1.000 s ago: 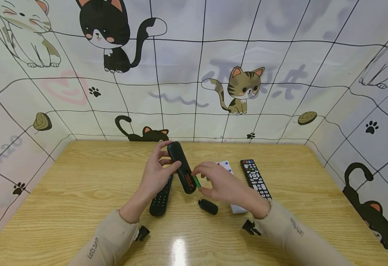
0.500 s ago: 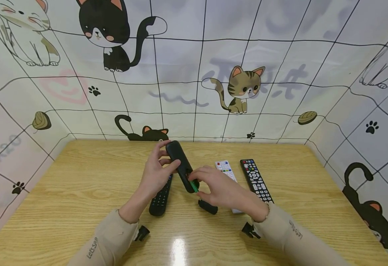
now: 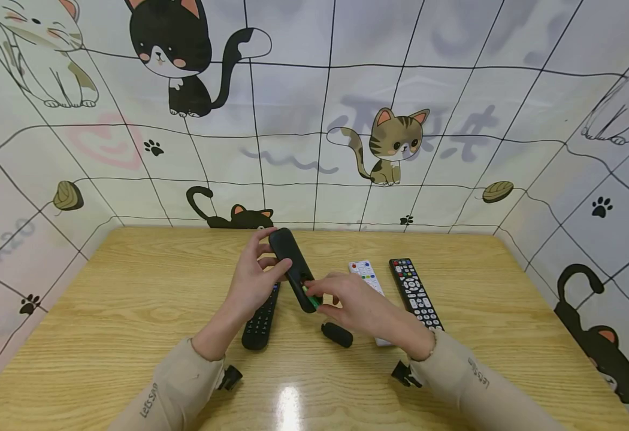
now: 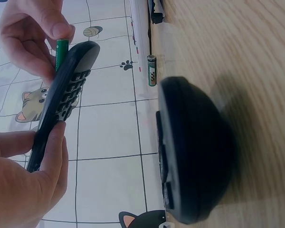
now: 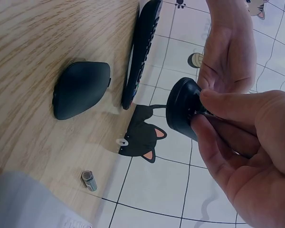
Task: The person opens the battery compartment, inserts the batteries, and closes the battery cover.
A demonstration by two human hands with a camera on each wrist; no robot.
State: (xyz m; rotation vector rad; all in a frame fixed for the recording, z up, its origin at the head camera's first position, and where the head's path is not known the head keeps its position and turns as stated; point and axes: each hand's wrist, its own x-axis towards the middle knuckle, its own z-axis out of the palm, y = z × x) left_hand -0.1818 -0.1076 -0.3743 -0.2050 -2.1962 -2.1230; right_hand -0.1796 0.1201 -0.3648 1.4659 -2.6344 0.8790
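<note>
My left hand [image 3: 254, 275] grips a black remote control [image 3: 287, 248] above the table, its back turned up and its battery compartment uncovered at the lower end. My right hand [image 3: 354, 299] pinches a green battery [image 3: 313, 300] at that compartment, fingertips right over the opening. In the left wrist view the battery [image 4: 61, 53] rises behind the remote's end. On the table below lies the small black battery cover [image 3: 337, 334]. A loose battery [image 4: 152, 70] rests on the tabletop in the left wrist view.
Another black remote [image 3: 259, 326] lies under my left forearm side. To the right are a white remote [image 3: 365, 274] and a black one with white buttons [image 3: 416, 289], both partly behind my right arm. A cat-print cloth [image 3: 293, 149] encloses the wooden table [image 3: 147, 287].
My right hand has moved left with the green battery, from beside the remote to over its compartment, and the battery now sits lower there. My left hand barely moves.
</note>
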